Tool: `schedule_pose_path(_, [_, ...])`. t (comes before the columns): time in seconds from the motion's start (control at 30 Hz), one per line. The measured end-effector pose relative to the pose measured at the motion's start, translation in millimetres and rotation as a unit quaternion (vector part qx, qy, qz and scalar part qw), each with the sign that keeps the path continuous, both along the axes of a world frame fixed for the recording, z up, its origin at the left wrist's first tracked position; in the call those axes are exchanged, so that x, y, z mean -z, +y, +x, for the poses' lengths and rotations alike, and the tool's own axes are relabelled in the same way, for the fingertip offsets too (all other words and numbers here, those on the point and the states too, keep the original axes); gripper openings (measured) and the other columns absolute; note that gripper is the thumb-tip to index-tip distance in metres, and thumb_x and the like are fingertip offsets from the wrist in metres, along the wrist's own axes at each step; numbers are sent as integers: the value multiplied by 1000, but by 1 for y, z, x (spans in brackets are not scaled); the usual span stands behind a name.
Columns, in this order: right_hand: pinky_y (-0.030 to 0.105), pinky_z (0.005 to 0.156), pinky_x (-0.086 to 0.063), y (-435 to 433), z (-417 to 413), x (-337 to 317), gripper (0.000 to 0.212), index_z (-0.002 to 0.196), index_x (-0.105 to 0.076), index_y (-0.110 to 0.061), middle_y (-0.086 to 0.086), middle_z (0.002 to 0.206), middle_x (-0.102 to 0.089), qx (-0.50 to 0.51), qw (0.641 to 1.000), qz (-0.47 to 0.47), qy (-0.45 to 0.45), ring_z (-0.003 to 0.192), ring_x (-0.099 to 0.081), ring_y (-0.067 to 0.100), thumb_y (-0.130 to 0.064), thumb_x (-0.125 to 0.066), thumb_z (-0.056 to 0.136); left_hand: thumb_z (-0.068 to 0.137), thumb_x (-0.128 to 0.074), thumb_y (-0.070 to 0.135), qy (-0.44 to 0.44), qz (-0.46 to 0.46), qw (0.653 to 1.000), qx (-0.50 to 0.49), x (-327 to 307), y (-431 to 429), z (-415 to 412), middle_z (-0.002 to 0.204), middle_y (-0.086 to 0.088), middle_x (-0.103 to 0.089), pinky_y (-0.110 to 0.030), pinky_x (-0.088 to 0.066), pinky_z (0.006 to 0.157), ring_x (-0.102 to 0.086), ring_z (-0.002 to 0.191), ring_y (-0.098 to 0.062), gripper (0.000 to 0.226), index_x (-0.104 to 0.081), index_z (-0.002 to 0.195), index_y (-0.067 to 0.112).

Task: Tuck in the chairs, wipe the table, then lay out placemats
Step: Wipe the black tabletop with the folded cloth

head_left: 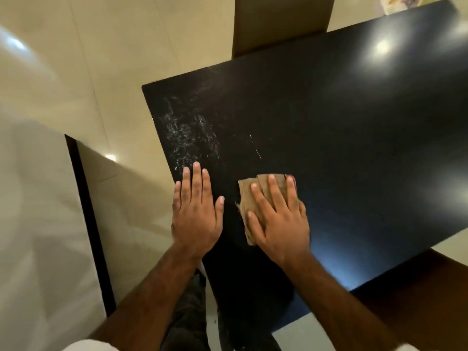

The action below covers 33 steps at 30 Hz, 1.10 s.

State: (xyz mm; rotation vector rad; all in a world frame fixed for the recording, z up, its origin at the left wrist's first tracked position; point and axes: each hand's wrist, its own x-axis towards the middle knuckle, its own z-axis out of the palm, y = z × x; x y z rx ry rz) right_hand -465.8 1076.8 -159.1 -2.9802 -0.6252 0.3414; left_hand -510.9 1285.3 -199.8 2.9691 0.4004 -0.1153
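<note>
I seem to be in the dining area of a home. In front of me is a glossy black table (329, 122), and a tan chair (278, 24) stands at its far edge. Around it runs a polished cream tile floor (101, 59) with thin joint lines. Ceiling lights glare off both tabletop and tiles. On my left is a white panel (38, 224) with a dark edge.

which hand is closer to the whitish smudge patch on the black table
Left. The left hand lies flat on the table with fingertips at the near edge of the whitish smudges; the right hand presses the brown cloth farther right.
</note>
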Motion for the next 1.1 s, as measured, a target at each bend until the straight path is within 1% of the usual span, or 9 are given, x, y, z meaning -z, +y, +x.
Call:
schedule_pose_path(0.17, [62,122,-36,49,95,12,68,170,-35,-39,5,182,-23,15,999,10,-39,169,-9,41,-63,-36,107,115,-23,52,17,6,1000,-5,2,2,5,185,-15,0,-54,-14,138,2,172,-33,77,-10,176,5])
schedule_pose_path(0.3, [66,126,-33,105,193,17,69,171,-31,-39,5,181,-24,24,999,25,-32,168,-11,43,-66,-29,107,116,-15,54,45,-2,999,5,-1,5,8,185,-13,7,-53,-14,138,7,172,-31,77,-5,176,7])
schedule_pose_path(0.47, [61,124,-36,81,134,19,68,171,-33,-36,3,182,-23,4,998,20,-56,169,-7,39,-61,-36,108,114,-14,56,51,-8,999,17,-8,48,65,185,-14,2,-54,-10,138,2,172,-32,79,-7,176,7])
schedule_pose_path(0.57, [57,123,-35,55,69,12,69,172,-32,-35,3,183,-19,-21,1000,11,-17,170,-1,36,-59,-41,108,114,-10,57,84,-2,996,42,-10,84,118,184,-14,14,-54,-3,139,11,171,-32,80,4,175,8])
schedule_pose_path(0.63, [57,124,-35,53,64,9,70,173,-30,-36,2,184,-17,-27,1000,-3,5,171,0,36,-61,-39,108,113,-5,60,89,0,994,63,-6,93,128,183,-13,21,-54,-1,139,17,170,-32,81,10,174,9])
schedule_pose_path(0.8, [62,125,-33,108,197,16,71,173,-25,-39,4,182,-18,-19,999,2,-34,169,-7,40,-66,-31,107,113,-7,60,59,11,995,74,0,92,120,184,-13,16,-54,-4,139,15,171,-31,81,4,175,9])
schedule_pose_path(0.93, [67,129,-28,149,309,12,71,172,-21,-41,4,183,-16,50,999,11,-18,168,-7,44,-68,-28,107,113,-5,61,58,13,996,73,3,93,124,183,-10,21,-53,-1,139,20,170,-29,81,8,175,10])
schedule_pose_path(1.0, [66,128,-29,161,304,11,70,172,-22,-41,5,182,-17,54,998,4,-27,167,-8,45,-66,-30,107,114,-7,61,48,13,996,74,6,93,123,184,-10,18,-54,-3,139,18,170,-29,81,4,176,10])
schedule_pose_path(1.1, [65,127,-27,157,268,15,69,172,-20,-43,2,183,-15,-68,997,8,-31,169,-5,39,-67,-28,108,114,-9,60,42,15,996,75,9,94,120,184,-11,15,-54,-5,139,16,171,-28,80,0,176,10])
